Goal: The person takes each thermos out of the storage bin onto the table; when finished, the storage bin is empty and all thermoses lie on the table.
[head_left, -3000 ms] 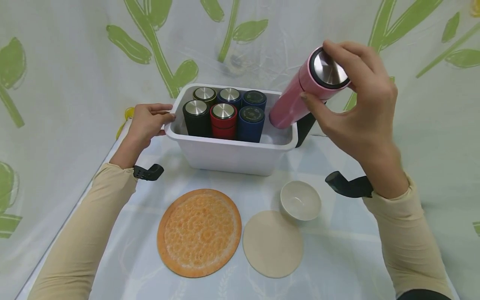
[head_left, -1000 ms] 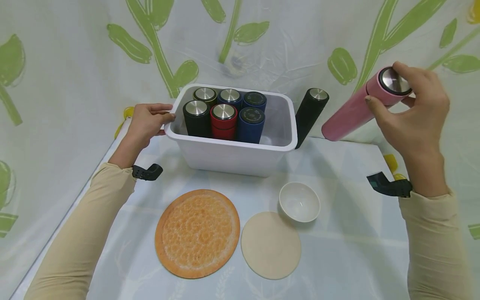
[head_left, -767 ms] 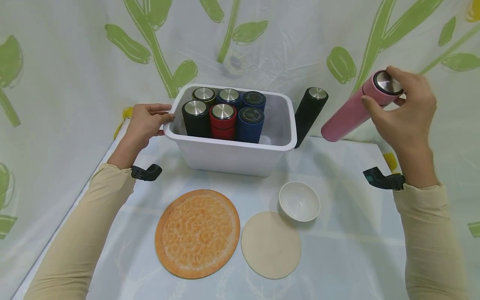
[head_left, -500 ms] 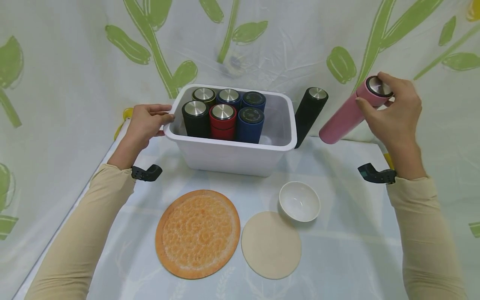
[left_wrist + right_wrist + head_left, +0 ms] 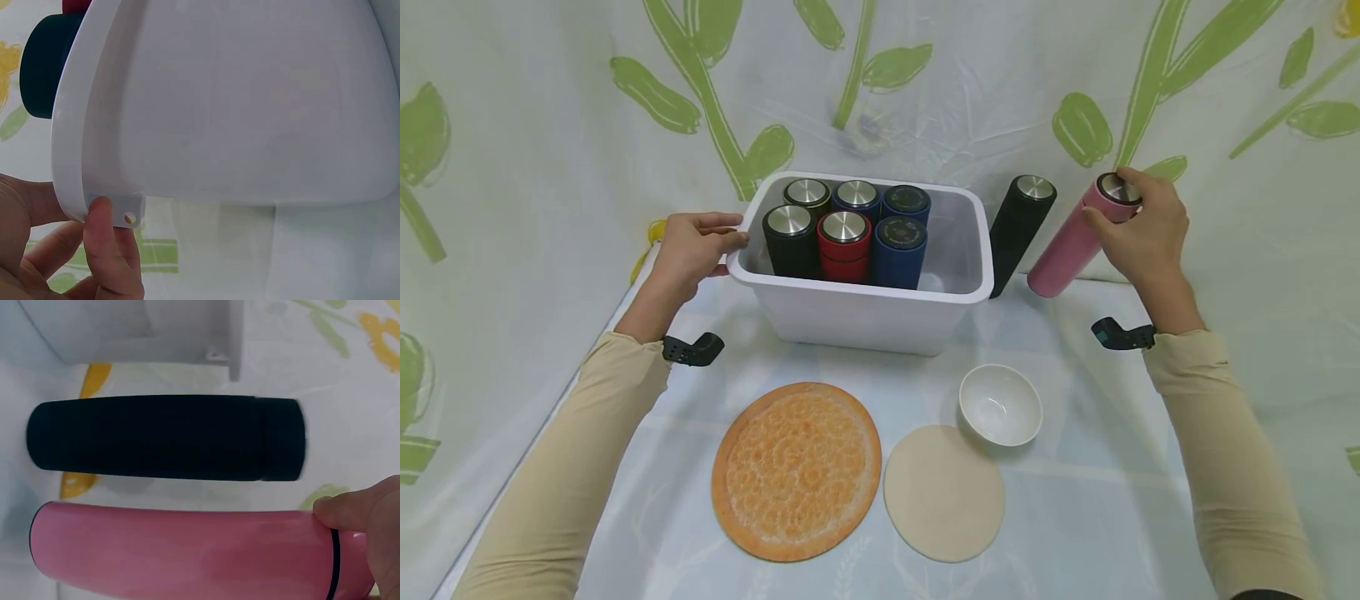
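My left hand [image 5: 688, 250] pinches the left end of a white plastic bin [image 5: 850, 317]; in the left wrist view a finger [image 5: 103, 240] lies against the bin's outer rim. Inside the bin, thermos bottles stand in two rows, among them a red bottle [image 5: 846, 250], a black bottle [image 5: 792, 246] and a blue bottle [image 5: 901, 254]. My right hand [image 5: 1146, 225] grips a pink thermos bottle [image 5: 1067, 250] near its steel-topped lid. It is beside an upright black thermos bottle [image 5: 1018, 229], with a small gap between them. Whether the pink base touches the table cannot be told.
In front of the bin, a round golden flatbread-like disc [image 5: 797, 471] lies on the white-covered table [image 5: 1075, 517]. Right of it are a plain beige disc [image 5: 943, 496] and a white bowl [image 5: 1000, 404]. A leaf-patterned curtain [image 5: 970, 100] hangs behind the table.
My right hand has carried the pink thermos bottle rightward away from the bin, then back left and down beside the black bottle, now more upright. The left hand stays on the bin.
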`<act>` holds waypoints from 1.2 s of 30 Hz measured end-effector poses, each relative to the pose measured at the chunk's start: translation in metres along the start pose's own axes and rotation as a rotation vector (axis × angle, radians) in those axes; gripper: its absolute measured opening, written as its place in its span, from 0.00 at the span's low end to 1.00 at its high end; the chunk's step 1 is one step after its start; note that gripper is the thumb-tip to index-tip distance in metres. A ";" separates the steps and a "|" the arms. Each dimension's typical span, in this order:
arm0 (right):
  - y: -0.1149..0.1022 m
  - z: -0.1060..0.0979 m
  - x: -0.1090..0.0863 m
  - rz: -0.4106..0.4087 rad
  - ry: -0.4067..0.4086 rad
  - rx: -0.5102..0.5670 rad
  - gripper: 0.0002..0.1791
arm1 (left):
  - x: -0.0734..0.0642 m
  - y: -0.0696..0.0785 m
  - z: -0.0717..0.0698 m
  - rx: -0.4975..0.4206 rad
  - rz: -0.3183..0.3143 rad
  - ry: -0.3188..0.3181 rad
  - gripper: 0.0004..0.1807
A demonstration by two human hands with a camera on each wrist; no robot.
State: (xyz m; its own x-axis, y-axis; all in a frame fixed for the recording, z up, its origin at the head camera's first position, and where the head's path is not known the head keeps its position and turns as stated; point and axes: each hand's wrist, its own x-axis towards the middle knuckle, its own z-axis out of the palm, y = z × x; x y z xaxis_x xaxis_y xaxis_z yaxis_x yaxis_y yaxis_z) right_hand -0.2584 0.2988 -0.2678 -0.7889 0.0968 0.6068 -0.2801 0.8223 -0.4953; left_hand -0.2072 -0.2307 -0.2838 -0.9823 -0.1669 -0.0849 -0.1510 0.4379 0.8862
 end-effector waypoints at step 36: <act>0.025 0.028 0.004 0.098 -0.132 -0.002 0.42 | -0.001 0.003 0.001 0.012 0.000 0.002 0.25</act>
State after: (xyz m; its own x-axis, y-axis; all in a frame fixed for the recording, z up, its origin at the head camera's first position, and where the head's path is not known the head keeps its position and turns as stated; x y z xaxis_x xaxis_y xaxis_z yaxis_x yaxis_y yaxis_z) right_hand -0.2837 0.3044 -0.2953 -0.8775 0.1019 0.4687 -0.1975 0.8136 -0.5468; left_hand -0.2065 -0.2279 -0.2818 -0.9821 -0.1686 -0.0841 -0.1523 0.4484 0.8808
